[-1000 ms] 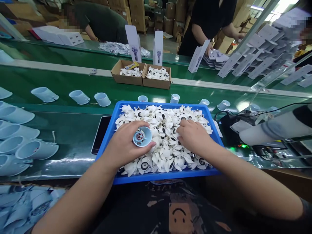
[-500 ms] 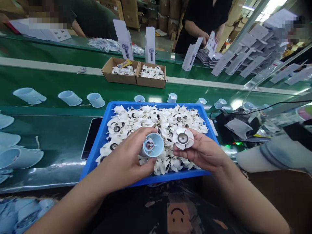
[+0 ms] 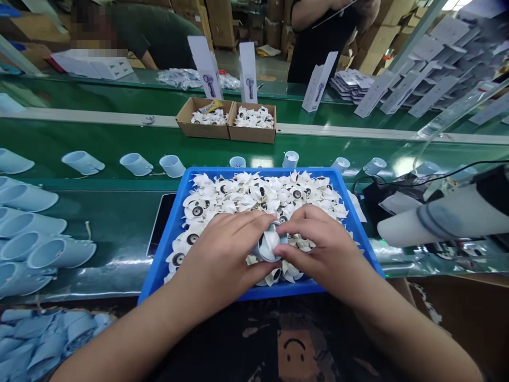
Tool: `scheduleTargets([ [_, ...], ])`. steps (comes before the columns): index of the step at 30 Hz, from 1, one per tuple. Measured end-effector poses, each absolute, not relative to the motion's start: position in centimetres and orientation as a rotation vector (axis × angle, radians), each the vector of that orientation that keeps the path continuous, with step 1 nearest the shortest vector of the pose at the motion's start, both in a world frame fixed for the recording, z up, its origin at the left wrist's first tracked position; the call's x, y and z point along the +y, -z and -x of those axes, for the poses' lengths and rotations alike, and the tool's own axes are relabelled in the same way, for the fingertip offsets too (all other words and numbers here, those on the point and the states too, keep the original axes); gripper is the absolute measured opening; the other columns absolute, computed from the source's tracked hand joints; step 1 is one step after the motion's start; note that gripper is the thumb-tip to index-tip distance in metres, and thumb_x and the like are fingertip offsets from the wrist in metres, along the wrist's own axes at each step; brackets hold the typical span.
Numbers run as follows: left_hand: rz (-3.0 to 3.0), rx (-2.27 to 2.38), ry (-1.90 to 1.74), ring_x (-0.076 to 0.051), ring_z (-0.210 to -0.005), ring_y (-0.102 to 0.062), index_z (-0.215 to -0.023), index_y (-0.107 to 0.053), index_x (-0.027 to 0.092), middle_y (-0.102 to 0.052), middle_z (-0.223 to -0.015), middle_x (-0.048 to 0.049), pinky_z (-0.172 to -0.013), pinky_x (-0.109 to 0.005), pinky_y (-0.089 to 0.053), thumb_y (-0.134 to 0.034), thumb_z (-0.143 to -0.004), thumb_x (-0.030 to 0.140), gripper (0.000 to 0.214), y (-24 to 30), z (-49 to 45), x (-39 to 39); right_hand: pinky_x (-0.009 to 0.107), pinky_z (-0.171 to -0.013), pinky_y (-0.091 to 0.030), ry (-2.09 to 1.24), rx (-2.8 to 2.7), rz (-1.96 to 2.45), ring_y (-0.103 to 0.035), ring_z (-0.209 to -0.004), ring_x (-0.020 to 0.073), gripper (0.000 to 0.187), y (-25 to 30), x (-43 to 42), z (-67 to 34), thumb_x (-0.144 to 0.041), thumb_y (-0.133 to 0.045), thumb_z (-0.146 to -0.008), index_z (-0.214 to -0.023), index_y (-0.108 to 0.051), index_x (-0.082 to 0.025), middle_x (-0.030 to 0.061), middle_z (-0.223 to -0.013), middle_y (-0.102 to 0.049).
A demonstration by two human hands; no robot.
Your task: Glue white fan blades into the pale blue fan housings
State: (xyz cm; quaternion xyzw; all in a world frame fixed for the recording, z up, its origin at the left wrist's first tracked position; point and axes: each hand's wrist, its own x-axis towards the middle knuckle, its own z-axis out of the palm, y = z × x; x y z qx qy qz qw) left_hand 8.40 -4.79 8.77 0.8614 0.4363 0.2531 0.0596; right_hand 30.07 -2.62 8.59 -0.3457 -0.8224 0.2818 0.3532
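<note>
My left hand (image 3: 233,246) is wrapped round a light blue plastic fan housing (image 3: 260,250), its open end tilted toward me. A white fan blade (image 3: 271,243) sits at the mouth of that housing. Thumb and fingers of my right hand (image 3: 318,241) pinch this blade at its right side; how deep it sits cannot be made out. Both hands are above a blue tray (image 3: 159,273) heaped with white fan blades (image 3: 238,193), several showing dark round hubs.
Light blue housings (image 3: 63,252) stand in rows at the left, more along the green belt (image 3: 214,154). Two cardboard boxes (image 3: 251,137) hold more blades. A phone-like dark slab (image 3: 161,223) lies by the tray. A white cylindrical tool (image 3: 413,225) juts in from the right. Two people are across the bench.
My right hand has moved left and brought the fan blade to the housing's mouth. The two hands now meet. The view has shifted slightly, and the person opposite has raised their hands.
</note>
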Motion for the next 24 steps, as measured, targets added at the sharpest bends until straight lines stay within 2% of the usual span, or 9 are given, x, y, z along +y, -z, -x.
scheduleTargets([
  [4, -2.626, 1.341, -0.738, -0.031, -0.112, -0.062, -0.126, -0.056, 0.021, -0.066, -0.122, -0.011, -0.089, -0.047, -0.048, -0.068, -0.088, 0.03, 0.041, -8.8, -9.1, -4.2, 0.027, -0.078, -0.047, -0.771, -2.071, 0.957, -0.056, -0.086, 0.0127, 0.021, -8.0, -2.9, -30.5, -0.019, -0.069, -0.092, -0.113, -0.066, -0.018, 0.0025, -0.101, -0.056],
  [8, -2.552, 1.361, -0.723, -0.029, -0.115, -0.058, -0.13, -0.055, 0.024, -0.062, -0.123, -0.009, -0.094, -0.049, -0.046, -0.071, -0.087, 0.03, 0.046, -8.7, -9.5, -3.6, 0.025, -0.069, -0.045, -0.812, -1.921, 0.98, -0.052, -0.074, 0.0108, 0.02, -7.6, -2.9, -30.9, -0.019, -0.067, -0.09, -0.109, -0.066, -0.017, 0.0012, -0.093, -0.054],
  [13, -2.585, 1.325, -0.731, -0.03, -0.115, -0.058, -0.131, -0.055, 0.022, -0.063, -0.122, -0.0099, -0.095, -0.048, -0.046, -0.071, -0.087, 0.028, 0.048, -8.3, -10.3, -3.6, 0.03, -0.074, -0.045, -0.621, -2.097, 1.044, -0.055, -0.084, 0.0163, 0.02, -8.0, -3.4, -31.2, -0.018, -0.063, -0.092, -0.111, -0.068, -0.016, 0.004, -0.095, -0.055],
  [16, -2.644, 1.29, -0.802, -0.029, -0.11, -0.06, -0.128, -0.056, 0.02, -0.066, -0.118, -0.0115, -0.09, -0.047, -0.047, -0.065, -0.089, 0.022, 0.041, -8.0, -11.1, -3.9, 0.033, -0.075, -0.045, -0.563, -2.161, 1.079, -0.054, -0.083, 0.0186, 0.011, -7.7, -3.2, -30.7, -0.015, -0.06, -0.092, -0.098, -0.07, -0.015, 0.0042, -0.089, -0.054],
  [19, -2.657, 1.246, -0.806, -0.029, -0.107, -0.062, -0.128, -0.056, 0.018, -0.068, -0.116, -0.0119, -0.085, -0.045, -0.048, -0.065, -0.091, 0.026, 0.04, -8.2, -11.5, -3.9, 0.031, -0.074, -0.045, -0.63, -2.07, 1.031, -0.054, -0.082, 0.0172, 0.007, -7.1, -2.6, -30.5, -0.014, -0.063, -0.09, -0.09, -0.068, -0.017, 0.0023, -0.086, -0.052],
  [21, -2.686, 1.187, -0.71, -0.03, -0.111, -0.061, -0.13, -0.056, 0.02, -0.066, -0.121, -0.0112, -0.09, -0.048, -0.047, -0.07, -0.089, 0.035, 0.046, -8.8, -11.2, -3.2, 0.03, -0.075, -0.047, -0.657, -1.988, 0.942, -0.055, -0.083, 0.0169, 0.011, -6.9, -2.7, -31.2, -0.017, -0.067, -0.09, -0.101, -0.069, -0.02, 0.0019, -0.088, -0.052],
  [24, -2.747, 1.272, -0.566, -0.033, -0.113, -0.058, -0.128, -0.062, 0.025, -0.062, -0.122, -0.0105, -0.094, -0.052, -0.047, -0.078, -0.08, 0.05, 0.056, -10.9, -10.1, -0.5, 0.034, -0.079, -0.049, -0.521, -1.87, 0.843, -0.056, -0.089, 0.0194, 0.032, -7.1, -4.3, -33.7, -0.018, -0.068, -0.092, -0.122, -0.066, -0.028, 0.0041, -0.097, -0.054],
])
